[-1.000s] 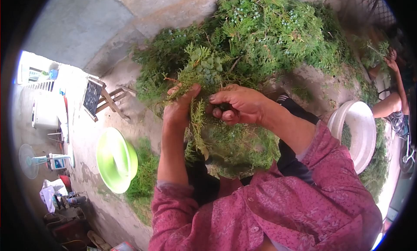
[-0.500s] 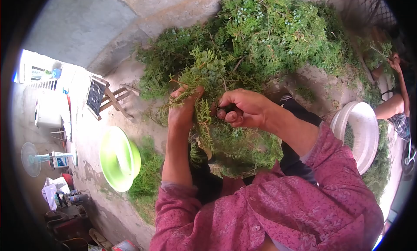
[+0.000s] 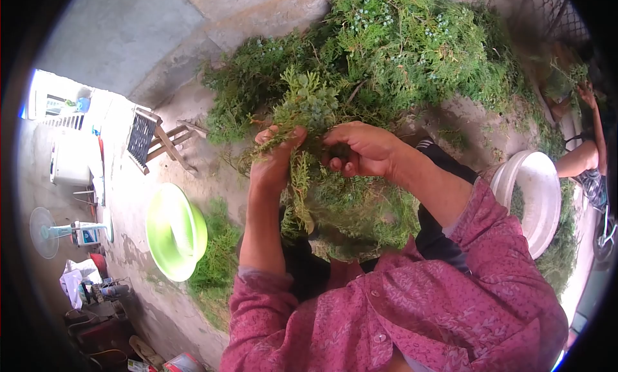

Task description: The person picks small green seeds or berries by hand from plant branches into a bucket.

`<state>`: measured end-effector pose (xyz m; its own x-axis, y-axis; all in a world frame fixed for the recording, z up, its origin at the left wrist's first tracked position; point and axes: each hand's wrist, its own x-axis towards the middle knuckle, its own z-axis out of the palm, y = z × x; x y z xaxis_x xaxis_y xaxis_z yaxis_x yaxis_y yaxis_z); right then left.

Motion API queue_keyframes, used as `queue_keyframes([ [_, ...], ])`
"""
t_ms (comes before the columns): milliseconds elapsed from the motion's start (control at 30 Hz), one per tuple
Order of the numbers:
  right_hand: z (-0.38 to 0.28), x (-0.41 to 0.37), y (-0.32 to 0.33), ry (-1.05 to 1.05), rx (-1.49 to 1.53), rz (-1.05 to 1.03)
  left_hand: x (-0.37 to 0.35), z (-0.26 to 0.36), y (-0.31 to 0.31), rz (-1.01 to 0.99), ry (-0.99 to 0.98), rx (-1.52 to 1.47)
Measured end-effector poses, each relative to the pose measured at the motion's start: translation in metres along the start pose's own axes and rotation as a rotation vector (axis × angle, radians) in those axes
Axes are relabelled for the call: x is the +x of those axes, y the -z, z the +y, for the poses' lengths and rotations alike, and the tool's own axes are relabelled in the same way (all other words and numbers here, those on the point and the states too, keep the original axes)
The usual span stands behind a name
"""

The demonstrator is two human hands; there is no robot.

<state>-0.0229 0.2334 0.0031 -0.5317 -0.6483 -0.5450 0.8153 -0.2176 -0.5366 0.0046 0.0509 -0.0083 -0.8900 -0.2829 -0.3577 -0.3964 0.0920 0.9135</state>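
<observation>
A leafy green sprig [image 3: 308, 101] with pale bluish berries is gripped near its lower part by my left hand [image 3: 277, 156], whose fingers are wrapped round it. Just to the right, my right hand [image 3: 362, 150] has its fingers curled close against the sprig's side; what lies between thumb and fingers is dark and too small to make out. One drooping frond [image 3: 299, 185] hangs below my left hand. Behind both hands spreads a large heap of similar branches [image 3: 412, 56], some bearing berries.
A green basin [image 3: 153, 233] stands at left beside loose greenery [image 3: 219, 256]. A white tub [image 3: 547, 198] is at right. A small folding stool [image 3: 168, 143] lies upper left, near a fan [image 3: 45, 232]. Another person's arm [image 3: 599, 124] and knee show at far right.
My right hand has risen slightly and shifted a little to the right. My left hand still holds the sprig, almost in the same place.
</observation>
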Motion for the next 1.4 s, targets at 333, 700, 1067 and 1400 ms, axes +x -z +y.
queue_keyframes([
  [333,0.004,-0.007,-0.002,0.101,-0.196,-0.109,-0.004,0.008,0.002,-0.11,-0.125,-0.142],
  [700,-0.008,-0.02,0.011,0.163,-0.047,-0.082,0.009,0.005,0.013,0.124,-0.089,-0.425],
  [1067,-0.014,0.001,0.024,0.307,-0.091,0.032,-0.011,0.017,-0.002,-0.042,0.05,-0.354],
  [1400,-0.011,0.007,0.006,0.236,-0.208,-0.004,-0.002,0.006,0.0,-0.052,-0.03,-0.177],
])
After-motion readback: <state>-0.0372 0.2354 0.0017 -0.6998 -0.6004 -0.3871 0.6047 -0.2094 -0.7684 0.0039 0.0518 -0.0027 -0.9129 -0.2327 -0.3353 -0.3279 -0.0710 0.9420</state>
